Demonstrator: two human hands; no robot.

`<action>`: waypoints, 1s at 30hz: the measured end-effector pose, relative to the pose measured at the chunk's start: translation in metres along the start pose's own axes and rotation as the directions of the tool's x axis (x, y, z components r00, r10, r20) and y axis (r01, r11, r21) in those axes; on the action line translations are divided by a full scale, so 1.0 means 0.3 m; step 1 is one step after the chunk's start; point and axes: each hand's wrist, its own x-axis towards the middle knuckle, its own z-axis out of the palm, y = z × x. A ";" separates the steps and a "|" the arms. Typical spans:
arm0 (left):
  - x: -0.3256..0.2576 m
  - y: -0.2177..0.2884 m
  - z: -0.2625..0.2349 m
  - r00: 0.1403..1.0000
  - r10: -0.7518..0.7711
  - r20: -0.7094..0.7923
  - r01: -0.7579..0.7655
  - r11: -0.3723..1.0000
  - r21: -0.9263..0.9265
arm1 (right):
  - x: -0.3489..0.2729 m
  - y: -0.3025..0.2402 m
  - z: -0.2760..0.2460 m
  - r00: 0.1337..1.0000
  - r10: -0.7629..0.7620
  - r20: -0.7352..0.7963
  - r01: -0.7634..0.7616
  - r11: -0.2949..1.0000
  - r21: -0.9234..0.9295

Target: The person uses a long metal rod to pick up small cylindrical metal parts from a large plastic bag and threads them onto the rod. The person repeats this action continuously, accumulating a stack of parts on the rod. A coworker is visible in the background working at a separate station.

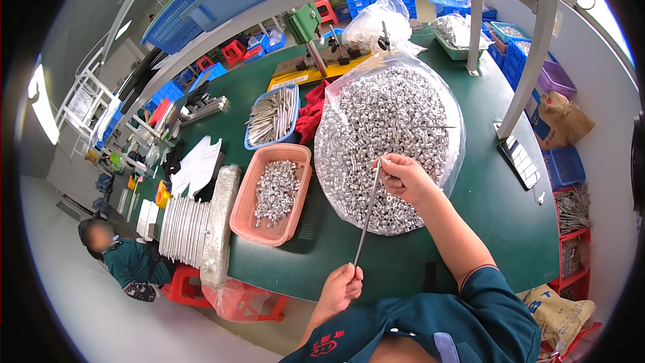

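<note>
Rod: thin metal rod (368, 214), held slanted over the green table (497, 222), lower end toward the person, upper end at the edge of the heap of sleeves.
Left hand: left hand (342, 286) clenched around the lower end of the rod, just above the near table edge.
Right hand: right hand (403, 176) pinching the upper end of the rod between fingertips; the hand lies over the near side of the heap.
Sleeves on rod: cannot tell whether any are threaded on; too small to see.
Heap: large pile of small silver metal sleeves (386, 128) lying in an opened clear plastic bag (457, 154), spread flat on the table.
Pink basket: pink plastic basket (274, 195) left of the heap, partly filled with the same silver sleeves.
Blue tray: blue tray (272, 117) behind the pink basket, holding a bundle of long metal rods.
Red cloth: red cloth (312, 113) between the blue tray and the bag, touching the bag.
Far side: a second clear bag (379, 23), tied, beyond the heap; yellow-based press tool (316, 60) beside it.
Left edge: stack of flat metal plates (185, 228) at the table's left rim.
Floor: another person (124, 255) in a dark green top crouched low at the left.
</note>
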 end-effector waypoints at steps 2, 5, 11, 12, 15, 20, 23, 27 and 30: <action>0.000 0.003 0.035 0.993 0.063 -0.102 -0.052 0.993 0.109 | 0.002 0.007 0.006 0.997 -0.058 -0.048 0.055 0.997 -0.058; 0.015 -0.022 0.034 0.931 0.258 -0.258 -0.161 0.925 0.344 | 0.001 0.021 0.033 0.980 -0.151 -0.128 0.131 0.979 -0.157; 0.001 -0.020 0.016 0.930 0.235 -0.284 -0.162 0.953 0.257 | -0.014 -0.029 0.026 0.983 -0.112 -0.145 0.111 0.994 -0.010; -0.002 -0.017 0.015 0.937 0.214 -0.275 -0.157 0.964 0.214 | -0.015 -0.038 0.013 0.982 -0.094 -0.161 0.098 0.995 0.016; -0.014 0.002 0.001 0.968 0.173 -0.182 -0.151 0.980 0.128 | -0.009 -0.043 -0.021 0.986 -0.020 -0.165 0.036 0.995 0.096; -0.018 -0.004 -0.025 0.993 0.111 -0.046 -0.112 0.994 -0.008 | 0.021 -0.026 -0.048 0.988 0.130 -0.079 -0.081 0.890 0.449; -0.021 -0.001 -0.036 0.996 0.094 -0.003 -0.094 0.994 -0.047 | 0.016 -0.033 -0.015 0.976 0.137 -0.167 -0.023 0.833 0.552; -0.013 -0.013 -0.060 0.992 0.065 0.112 -0.053 0.993 -0.107 | 0.018 0.028 -0.016 0.960 0.273 -0.065 -0.224 0.884 0.411; -0.018 -0.018 -0.066 0.990 0.074 0.119 -0.062 0.993 -0.099 | 0.004 0.013 0.015 0.975 0.219 -0.028 -0.204 0.942 0.266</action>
